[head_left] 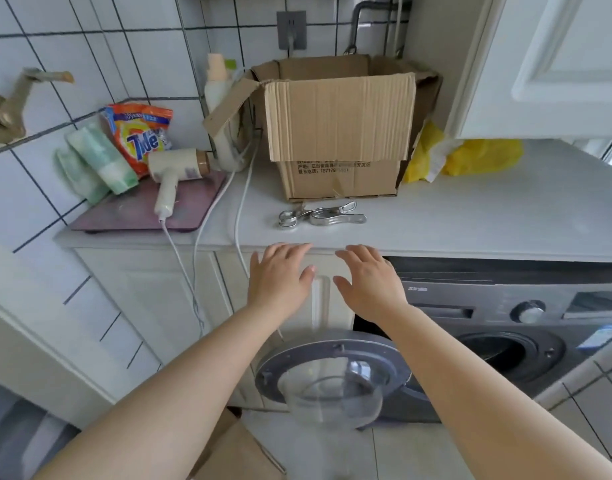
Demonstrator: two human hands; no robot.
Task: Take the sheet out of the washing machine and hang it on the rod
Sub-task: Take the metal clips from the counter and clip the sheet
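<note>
Laundry nook, washing machine [505, 327]: door [327, 382] swung open; drum dark, sheet not visible (rod likewise). Left hand [280, 278] and right hand [370, 282] above door, spread wide, empty. Removal and hanging both outstanding.

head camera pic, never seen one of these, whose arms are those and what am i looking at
The camera sits on a person's head and looks forward and down, so the two bare arms are the wearer's own. The left hand and right hand are both open, fingers spread, holding nothing, near the edge of a white counter. Below stands a grey washing machine with its round glass door swung open. I cannot make out a sheet in the dark drum. On the counter are metal clips, an open cardboard box, a yellow bag, a hair dryer and a Tide detergent bag.
</note>
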